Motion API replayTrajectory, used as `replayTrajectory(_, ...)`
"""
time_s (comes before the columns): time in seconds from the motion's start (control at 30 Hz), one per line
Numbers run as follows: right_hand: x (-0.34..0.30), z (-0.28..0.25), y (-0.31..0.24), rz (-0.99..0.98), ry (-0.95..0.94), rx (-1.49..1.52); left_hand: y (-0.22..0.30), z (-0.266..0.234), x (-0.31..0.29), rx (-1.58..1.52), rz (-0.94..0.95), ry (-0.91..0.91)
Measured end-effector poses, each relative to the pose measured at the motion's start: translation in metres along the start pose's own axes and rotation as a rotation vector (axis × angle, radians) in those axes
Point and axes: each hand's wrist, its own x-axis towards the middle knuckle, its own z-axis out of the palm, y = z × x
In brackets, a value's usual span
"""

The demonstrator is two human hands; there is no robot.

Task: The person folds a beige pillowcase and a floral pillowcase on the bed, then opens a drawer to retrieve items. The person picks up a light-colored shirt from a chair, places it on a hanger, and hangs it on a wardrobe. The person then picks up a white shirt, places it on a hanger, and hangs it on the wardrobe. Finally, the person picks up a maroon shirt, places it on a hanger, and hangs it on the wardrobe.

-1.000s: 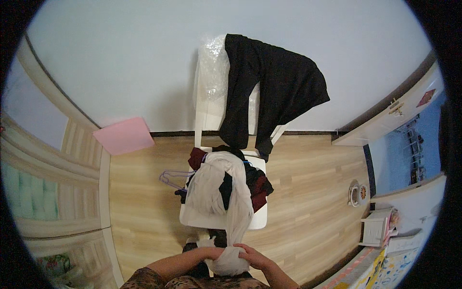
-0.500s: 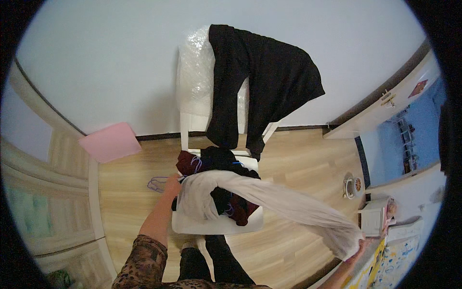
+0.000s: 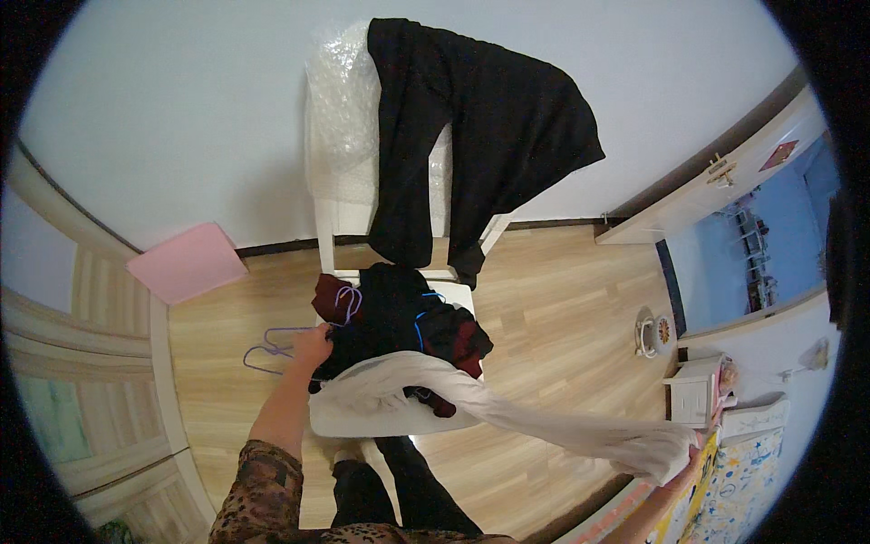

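My left hand [image 3: 313, 346] is closed on a purple hanger [image 3: 265, 352] that sticks out to the left of the white chair. Under and beside it lie dark clothes [image 3: 376, 313], black and maroon, heaped on the chair seat [image 3: 349, 424]. More purple and blue hangers [image 3: 348, 304] show among them. A long white garment [image 3: 544, 426] stretches from the front of the seat to the far right. My right hand [image 3: 694, 461], partly hidden by the cloth, grips its end. Black trousers [image 3: 507, 118] hang over the chair's backrest.
Clear bubble wrap [image 3: 344, 109] covers the chair back, which stands by the wall. A pink board [image 3: 188, 263] leans at the left. To the right are a small white cabinet [image 3: 693, 399], a patterned yellow and white cloth [image 3: 743, 471] and an open door [image 3: 707, 181].
The white garment has slid toward me and lies lower on the seat, uncovering more of the dark clothes. The purple hanger at my left hand has come out farther left.
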Motion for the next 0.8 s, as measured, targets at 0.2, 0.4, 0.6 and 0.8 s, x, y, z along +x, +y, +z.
replayTrajectory(0.2,0.029,-0.027,0.034,0.053,-0.247,-0.044,0.036,-0.063,-0.03,-0.357,0.11,0.036)
replayTrajectory(0.4,-0.014,0.021,0.007,0.183,-0.413,-0.015,0.077,-0.141,-0.089,-0.409,0.239,-0.078)
replayTrajectory(0.6,-0.026,-0.01,-0.042,-0.046,-0.295,-0.237,0.105,-0.182,-0.155,-0.456,0.071,0.115)
replayTrajectory(0.8,-0.062,-0.04,-0.142,-0.454,-0.055,0.356,0.102,-0.204,-0.203,-0.589,0.035,0.361)
